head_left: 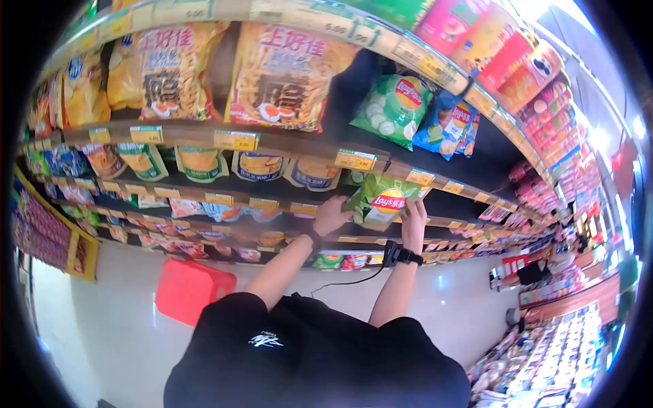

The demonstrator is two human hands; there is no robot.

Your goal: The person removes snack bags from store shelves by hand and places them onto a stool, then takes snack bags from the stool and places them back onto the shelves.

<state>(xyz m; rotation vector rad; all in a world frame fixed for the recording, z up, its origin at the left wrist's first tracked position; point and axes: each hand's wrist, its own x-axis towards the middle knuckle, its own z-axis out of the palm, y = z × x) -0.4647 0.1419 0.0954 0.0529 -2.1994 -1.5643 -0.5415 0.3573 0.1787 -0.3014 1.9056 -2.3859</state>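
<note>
A glossy green, pillow-shaped plastic snack bag (pixel 371 197) is held up between two hands, its printed front turned toward the camera. A red-and-yellow Lay's logo (pixel 389 202) with white lettering sits on it.

A long, dark, tiered shelf rack with brown front edges (pixel 292 146) stretches behind the snack bag and to both sides. Below the snack bag spreads a pale, shiny floor (pixel 122 299), where a red plastic bin (pixel 189 289) stands to its lower left. Big orange-yellow snack packs (pixel 279 75) line the tier to its upper left; above it lie a light-green cucumber-printed packet (pixel 394 109) and a smaller blue packet (pixel 445 126).

From a black short-sleeved shirt (pixel 313 353), both forearms reach up to the snack bag. The left hand (pixel 332 216) has its grip closed on the snack bag's left side, fingertips partly hidden; the right hand (pixel 413 221) pinches its right side. Below the snack bag, a black watch (pixel 409 256) circles the right wrist and a slim dark band (pixel 314 236) the left.
</note>
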